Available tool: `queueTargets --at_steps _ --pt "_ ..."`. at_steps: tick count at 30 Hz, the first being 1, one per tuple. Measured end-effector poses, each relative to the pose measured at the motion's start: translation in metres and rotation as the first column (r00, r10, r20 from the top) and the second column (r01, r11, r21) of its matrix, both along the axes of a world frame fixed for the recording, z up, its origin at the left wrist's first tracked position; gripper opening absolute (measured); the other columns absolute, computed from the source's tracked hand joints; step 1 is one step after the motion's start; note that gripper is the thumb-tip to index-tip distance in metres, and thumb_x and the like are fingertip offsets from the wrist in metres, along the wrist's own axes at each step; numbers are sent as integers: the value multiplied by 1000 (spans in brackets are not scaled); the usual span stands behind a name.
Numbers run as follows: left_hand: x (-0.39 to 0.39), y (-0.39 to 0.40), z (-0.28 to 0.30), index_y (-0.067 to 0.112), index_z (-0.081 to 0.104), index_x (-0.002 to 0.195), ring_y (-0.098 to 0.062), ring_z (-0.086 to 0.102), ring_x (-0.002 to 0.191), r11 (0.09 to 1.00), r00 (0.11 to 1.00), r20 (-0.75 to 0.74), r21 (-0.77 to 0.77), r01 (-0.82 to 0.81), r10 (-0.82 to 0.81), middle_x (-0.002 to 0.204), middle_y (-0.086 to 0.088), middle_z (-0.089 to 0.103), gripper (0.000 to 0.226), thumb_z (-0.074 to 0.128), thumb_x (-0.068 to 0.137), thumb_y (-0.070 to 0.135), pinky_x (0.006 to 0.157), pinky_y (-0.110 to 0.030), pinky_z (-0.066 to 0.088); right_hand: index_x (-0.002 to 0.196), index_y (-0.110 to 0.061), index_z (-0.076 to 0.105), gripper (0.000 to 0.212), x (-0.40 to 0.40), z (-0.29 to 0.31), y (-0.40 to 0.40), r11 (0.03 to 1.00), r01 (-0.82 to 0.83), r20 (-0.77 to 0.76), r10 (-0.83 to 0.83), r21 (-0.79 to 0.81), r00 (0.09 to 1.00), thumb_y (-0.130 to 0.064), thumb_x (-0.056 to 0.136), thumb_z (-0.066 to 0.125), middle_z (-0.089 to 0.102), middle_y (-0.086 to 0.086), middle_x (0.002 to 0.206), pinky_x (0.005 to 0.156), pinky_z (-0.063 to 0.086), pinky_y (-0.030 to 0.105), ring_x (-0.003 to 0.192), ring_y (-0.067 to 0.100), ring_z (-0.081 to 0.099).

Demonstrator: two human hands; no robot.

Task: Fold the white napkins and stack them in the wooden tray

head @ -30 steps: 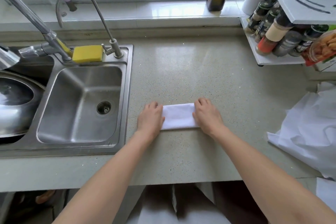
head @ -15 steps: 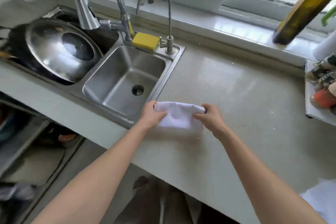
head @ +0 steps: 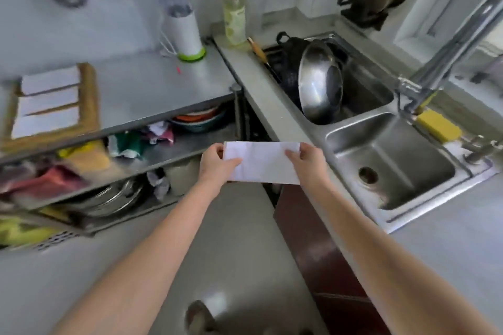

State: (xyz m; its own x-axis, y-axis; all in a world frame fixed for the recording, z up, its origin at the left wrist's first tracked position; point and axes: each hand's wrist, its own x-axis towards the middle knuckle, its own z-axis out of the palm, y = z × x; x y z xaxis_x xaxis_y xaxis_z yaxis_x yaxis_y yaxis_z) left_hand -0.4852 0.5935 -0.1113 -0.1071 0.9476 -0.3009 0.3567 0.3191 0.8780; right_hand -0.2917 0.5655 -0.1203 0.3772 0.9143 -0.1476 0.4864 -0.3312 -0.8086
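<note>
left hand (head: 216,164) + right hand (head: 307,162): both pinching ends of folded napkin (head: 262,162), held midair | tray (head: 88,95) far left of hands, three napkins inside

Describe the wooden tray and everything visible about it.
The wooden tray sits at the left on the top of a metal shelf unit, seen blurred. It is a shallow rectangle with a tan, wood-looking rim. Inside lie three white folded napkins in a row, with strips of the tray floor showing between them. Neither hand touches it; both hold another folded napkin in the air to its right.
</note>
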Motion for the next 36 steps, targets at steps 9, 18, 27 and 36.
queueTargets --at_steps 9,18,27,36 --pt "-296 50 21 8 45 122 -14 53 96 909 914 45 97 -405 403 111 -3 55 36 58 90 2 67 -21 40 68 -9 36 29 -293 10 106 932 -361 31 361 12 932 -11 91 53 34 1 59 49 22 26 56 18 30" --pt "-461 132 -3 20 63 77 -21 58 106 897 889 -141 141 -418 437 104 -2 65 37 47 90 -10 75 -14 34 70 -19 44 27 -459 6 235 866 -499 -19 499 -37 867 -5 94 46 43 -3 65 48 28 21 62 17 40" --pt "-559 262 -4 9 65 114 -39 56 105 849 839 -133 117 -515 528 121 -21 59 41 42 88 -12 68 -20 47 95 -4 63 21 -569 -8 388 878 -452 -278 400 -156 873 -2 76 72 63 11 88 68 42 28 81 20 57" --pt "-632 366 -26 11 48 136 -23 47 125 933 912 -195 59 -356 360 138 -8 46 53 44 86 -8 97 -23 40 95 -11 66 30 -650 -15 478 888 -459 -22 459 -25 888 7 85 43 62 1 92 54 38 15 75 13 54"
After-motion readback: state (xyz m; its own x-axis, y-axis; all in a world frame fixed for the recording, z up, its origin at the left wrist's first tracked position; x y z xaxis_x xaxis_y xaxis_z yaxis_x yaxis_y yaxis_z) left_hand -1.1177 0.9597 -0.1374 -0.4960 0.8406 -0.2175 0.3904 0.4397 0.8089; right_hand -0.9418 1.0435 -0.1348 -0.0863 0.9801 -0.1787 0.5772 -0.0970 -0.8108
